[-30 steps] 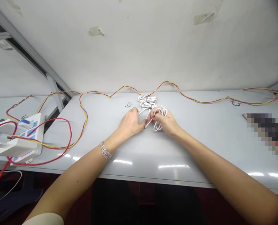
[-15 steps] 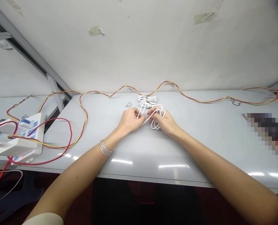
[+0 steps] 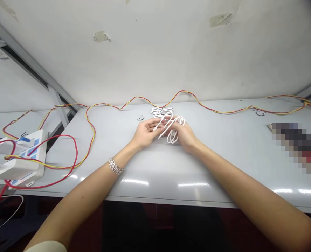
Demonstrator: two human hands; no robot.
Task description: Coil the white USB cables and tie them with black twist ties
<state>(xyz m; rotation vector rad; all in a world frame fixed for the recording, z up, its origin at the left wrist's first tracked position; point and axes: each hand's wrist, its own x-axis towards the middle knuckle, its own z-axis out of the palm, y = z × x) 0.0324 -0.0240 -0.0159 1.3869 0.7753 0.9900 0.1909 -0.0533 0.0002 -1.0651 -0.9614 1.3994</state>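
A white cable (image 3: 172, 135) hangs in loose loops between my hands, above the grey table. My right hand (image 3: 185, 135) is closed around the coil, thumb on top. With thumb and fingers, my left hand (image 3: 146, 133) pinches a part of the same cable near a small white end piece. Just behind my fingers, a bundled white cable (image 3: 158, 111) lies on the table with a dark tie around its middle. Part of that bundle is hidden by my hands. A thin black twist tie (image 3: 141, 117) lies to the left of it.
A red and yellow wire (image 3: 134, 99) runs along the table's back edge by the wall. At left, a white power strip (image 3: 41, 148) carries plugged-in adapters and a looping red cable (image 3: 76, 150). Black ties (image 3: 259, 112) and a pixelated object (image 3: 299, 145) lie at right.
My left hand has opened its fingers somewhat and shifted its hold along the cable. A cable loop now spans between both hands. The view has shifted slightly.
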